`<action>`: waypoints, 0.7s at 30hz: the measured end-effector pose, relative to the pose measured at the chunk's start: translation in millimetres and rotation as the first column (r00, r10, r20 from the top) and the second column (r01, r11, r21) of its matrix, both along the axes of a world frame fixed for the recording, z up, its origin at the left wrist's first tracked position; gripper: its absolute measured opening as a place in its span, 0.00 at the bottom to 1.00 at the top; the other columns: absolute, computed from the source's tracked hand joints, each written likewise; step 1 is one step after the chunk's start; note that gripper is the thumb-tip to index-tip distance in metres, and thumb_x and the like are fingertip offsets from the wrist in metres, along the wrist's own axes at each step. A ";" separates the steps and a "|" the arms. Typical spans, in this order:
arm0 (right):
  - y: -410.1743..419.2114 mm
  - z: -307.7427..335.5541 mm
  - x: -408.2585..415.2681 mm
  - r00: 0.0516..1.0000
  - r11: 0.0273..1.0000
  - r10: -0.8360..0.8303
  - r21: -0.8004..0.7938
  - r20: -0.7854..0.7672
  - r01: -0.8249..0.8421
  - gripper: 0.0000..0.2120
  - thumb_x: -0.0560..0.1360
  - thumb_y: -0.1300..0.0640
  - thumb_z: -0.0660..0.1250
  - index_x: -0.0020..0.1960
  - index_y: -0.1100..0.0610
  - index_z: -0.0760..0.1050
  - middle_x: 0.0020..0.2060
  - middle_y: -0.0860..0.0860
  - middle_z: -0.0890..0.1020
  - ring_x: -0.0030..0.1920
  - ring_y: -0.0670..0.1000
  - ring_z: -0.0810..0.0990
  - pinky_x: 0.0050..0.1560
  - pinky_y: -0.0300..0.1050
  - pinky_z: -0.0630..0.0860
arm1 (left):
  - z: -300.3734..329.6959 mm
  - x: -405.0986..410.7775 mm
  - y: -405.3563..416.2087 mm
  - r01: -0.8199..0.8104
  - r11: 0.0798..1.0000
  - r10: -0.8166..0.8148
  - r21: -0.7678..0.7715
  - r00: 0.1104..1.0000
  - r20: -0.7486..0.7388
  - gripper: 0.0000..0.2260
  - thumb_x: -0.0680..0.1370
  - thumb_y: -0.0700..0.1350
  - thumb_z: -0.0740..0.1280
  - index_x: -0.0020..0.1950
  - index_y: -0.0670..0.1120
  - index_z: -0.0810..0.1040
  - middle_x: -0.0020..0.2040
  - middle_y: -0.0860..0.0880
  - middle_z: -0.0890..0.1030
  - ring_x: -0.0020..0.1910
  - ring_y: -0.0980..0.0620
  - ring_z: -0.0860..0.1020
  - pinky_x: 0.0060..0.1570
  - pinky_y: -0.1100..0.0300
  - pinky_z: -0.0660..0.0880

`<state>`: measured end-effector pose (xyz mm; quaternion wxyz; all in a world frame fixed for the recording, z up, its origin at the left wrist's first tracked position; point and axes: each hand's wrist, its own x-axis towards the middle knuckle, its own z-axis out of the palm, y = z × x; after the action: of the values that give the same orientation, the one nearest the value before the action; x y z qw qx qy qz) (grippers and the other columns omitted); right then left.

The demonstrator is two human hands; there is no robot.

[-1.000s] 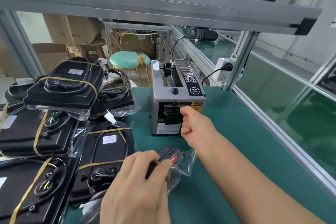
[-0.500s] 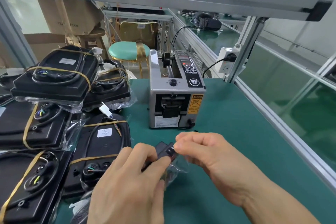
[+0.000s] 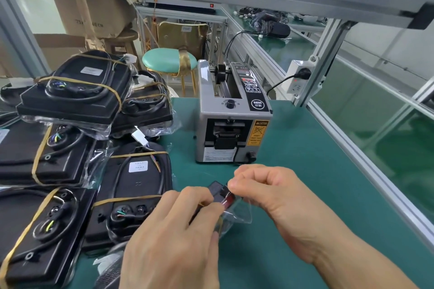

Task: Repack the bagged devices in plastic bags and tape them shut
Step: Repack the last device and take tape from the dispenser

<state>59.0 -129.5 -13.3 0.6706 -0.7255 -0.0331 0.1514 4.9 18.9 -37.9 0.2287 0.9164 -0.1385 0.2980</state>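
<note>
Half a second earlier our right hand point(image 3: 263, 191) had just come back from the grey tape dispenser machine point(image 3: 231, 119); by this moment it had closed in tighter, fingertips pinching at the top of the small black device with a red part point(image 3: 222, 192), and our view had drawn a little nearer. A full second before, that hand had been up at the dispenser's front slot.

The green-matted desk point(image 3: 305, 171) lay open to the right of the hands and ahead as far as the dispenser, bounded on the right by an aluminium frame rail point(image 3: 366, 162). To the left, a crowd of black bagged devices bound with tan bands point(image 3: 70, 105) pressed close beside our left hand point(image 3: 173, 232).

Our left hand curled around the small device and the clear plastic bag point(image 3: 237, 216) from the near side, thumb and fingers clamped on it. Our right hand's fingers were bent and pinched at the device's upper end; whether tape lay between them, we could not tell. The device sat between both hands, low over the desk, just in front of the dispenser.
</note>
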 end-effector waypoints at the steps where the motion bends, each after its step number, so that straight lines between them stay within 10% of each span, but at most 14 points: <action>1: 0.2 0.1 0.0 1.000 1.000 -0.007 -0.004 0.009 0.007 0.09 0.69 0.60 0.71 0.30 0.59 0.81 0.32 0.42 0.79 0.37 0.38 0.77 0.41 0.26 0.72 | 0.1 0.2 -0.3 -0.001 1.000 0.001 0.007 1.000 0.006 0.13 0.65 0.45 0.60 0.38 0.49 0.84 0.41 0.56 0.81 0.34 0.52 0.75 0.22 0.63 0.71; 7: 0.5 2.3 -1.7 0.999 1.000 -0.006 -0.026 0.037 0.007 0.12 0.71 0.62 0.71 0.29 0.57 0.80 0.30 0.42 0.79 0.34 0.37 0.77 0.37 0.23 0.70 | -1.4 1.7 -1.5 -0.020 1.000 0.019 0.022 0.999 0.049 0.13 0.65 0.44 0.60 0.38 0.48 0.84 0.45 0.55 0.83 0.33 0.50 0.79 0.36 0.59 0.68; 21: 9.1 -1.2 -5.1 0.977 0.961 -0.085 -0.242 0.194 0.132 0.09 0.65 0.60 0.72 0.27 0.53 0.80 0.36 0.42 0.79 0.42 0.38 0.77 0.45 0.34 0.68 | 1.8 3.0 -4.0 0.027 1.000 -0.027 0.013 0.998 0.052 0.14 0.67 0.43 0.59 0.37 0.47 0.85 0.46 0.56 0.84 0.33 0.51 0.80 0.28 0.63 0.75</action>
<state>53.9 -120.4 -14.5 0.5740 -0.8166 -0.0345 0.0507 7.9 15.0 -36.0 0.2233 0.9077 -0.1586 0.3179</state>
